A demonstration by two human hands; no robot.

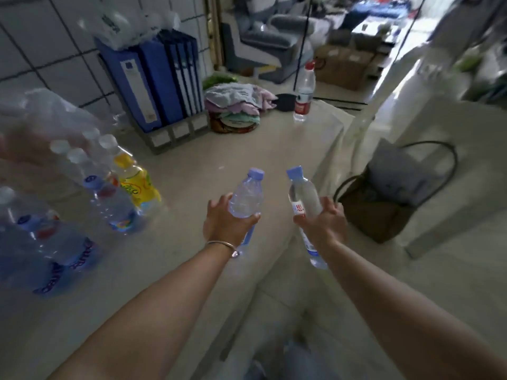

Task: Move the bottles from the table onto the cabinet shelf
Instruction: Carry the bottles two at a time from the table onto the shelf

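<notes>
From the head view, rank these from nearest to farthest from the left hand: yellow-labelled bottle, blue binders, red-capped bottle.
1. Yellow-labelled plastic bottle, on the table left of the left hand.
2. Blue ring binders, upright against the tiled wall.
3. Red-capped clear bottle, standing at the table's far end.

I have a small clear bottle (247, 197) with a pale blue cap in my left hand (223, 222), tilted so its cap leans away from me and slightly right. My right hand (319, 224) grips a second clear bottle (303, 198) round its middle, blue cap up and leaning left, white label with red print showing. Both are held above the tabletop's (247, 144) right edge. Along its left edge stands a blurred cluster of bottles (109, 187), clear with white caps, one yellow. A tall clear bottle (304, 91) with a red cap and red label stands upright at the far right corner.
</notes>
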